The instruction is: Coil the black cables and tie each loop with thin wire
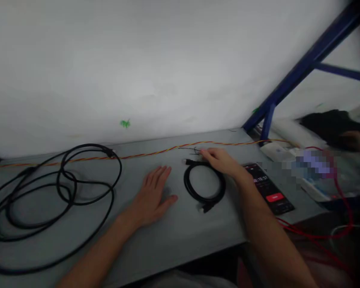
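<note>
Currently spreading an empty left hand (152,199) left of the coiled cable (223,186), curling the right hand (217,158), with unclear grip, at ties (195,151) behind it, partly blocking the phone (272,189) rightward.

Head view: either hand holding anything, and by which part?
Left hand holds nothing. Right hand is at the right end of thin black ties; too blurred to tell if gripped.

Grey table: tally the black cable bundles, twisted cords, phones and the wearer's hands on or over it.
Cable bundles: 2 (loose bundle, coiled bundle)
Twisted cords: 1 (red-and-yellow cord)
Phone: 1
Hands: 2 (left hand, right hand)
Total: 6
</note>
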Demonstrator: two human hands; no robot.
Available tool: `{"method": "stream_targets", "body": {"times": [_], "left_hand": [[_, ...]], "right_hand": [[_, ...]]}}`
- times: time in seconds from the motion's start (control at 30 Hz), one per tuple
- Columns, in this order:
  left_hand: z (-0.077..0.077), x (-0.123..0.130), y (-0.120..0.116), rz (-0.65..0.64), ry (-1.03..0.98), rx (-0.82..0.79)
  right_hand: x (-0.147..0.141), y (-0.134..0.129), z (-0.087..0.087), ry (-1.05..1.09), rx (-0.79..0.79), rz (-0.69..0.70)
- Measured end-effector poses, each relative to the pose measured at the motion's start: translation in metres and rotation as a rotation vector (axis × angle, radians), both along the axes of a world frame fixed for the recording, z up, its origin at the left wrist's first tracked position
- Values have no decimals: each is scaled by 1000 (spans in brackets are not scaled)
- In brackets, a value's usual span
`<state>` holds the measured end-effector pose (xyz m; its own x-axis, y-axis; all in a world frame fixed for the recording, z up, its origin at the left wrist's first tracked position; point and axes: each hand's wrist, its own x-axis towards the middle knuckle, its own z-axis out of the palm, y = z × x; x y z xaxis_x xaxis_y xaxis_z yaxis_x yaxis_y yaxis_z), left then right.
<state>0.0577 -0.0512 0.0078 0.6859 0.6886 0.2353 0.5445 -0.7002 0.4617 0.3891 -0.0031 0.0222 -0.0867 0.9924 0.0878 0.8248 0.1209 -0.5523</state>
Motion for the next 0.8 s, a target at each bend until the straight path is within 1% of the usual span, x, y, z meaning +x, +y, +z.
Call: {"method": "stream_targets", "body": {"times": [0.17, 0.23, 0.3, 0.37, 0.43, 0.5, 0.57, 0.6, 0.67, 0.7, 0.73, 0.77, 0.8], "left_hand": [[0, 0, 0, 17, -31, 65], [5, -1, 0, 39, -47, 145], [15, -5, 1, 105, -86, 267], [30, -14, 5, 266, -178, 411], [47, -32, 12, 494, -290, 543], [63, -59, 23, 744, -349, 654], [72, -94, 35, 1003, -304, 713], [73, -113, 41, 1134, -260, 703], [69, -146, 52, 1343, -148, 572], [65, -159, 56, 1377, -81, 448], [60, -169, 60, 1375, -31, 321], [55, -176, 62, 1364, -6, 229], [51, -181, 63, 1350, 0, 191]], "right_hand": [[-2, 1, -1, -21, 51, -1], [-3, 0, -2, -25, 59, 22], [-4, -1, -5, -34, 53, 34], [-4, -1, -10, -48, 40, 29], [-5, 0, -14, -50, 36, 19], [-7, 0, -17, -43, 34, 13], [-9, -1, -17, -45, 38, 14], [-10, -1, -17, -54, 41, 19], [-12, -1, -16, -76, 57, 30], [-13, -2, -16, -87, 67, 33], [-14, -2, -16, -95, 75, 38], [-14, -2, -16, -98, 81, 45], [-15, -2, -16, -97, 86, 53]]}}
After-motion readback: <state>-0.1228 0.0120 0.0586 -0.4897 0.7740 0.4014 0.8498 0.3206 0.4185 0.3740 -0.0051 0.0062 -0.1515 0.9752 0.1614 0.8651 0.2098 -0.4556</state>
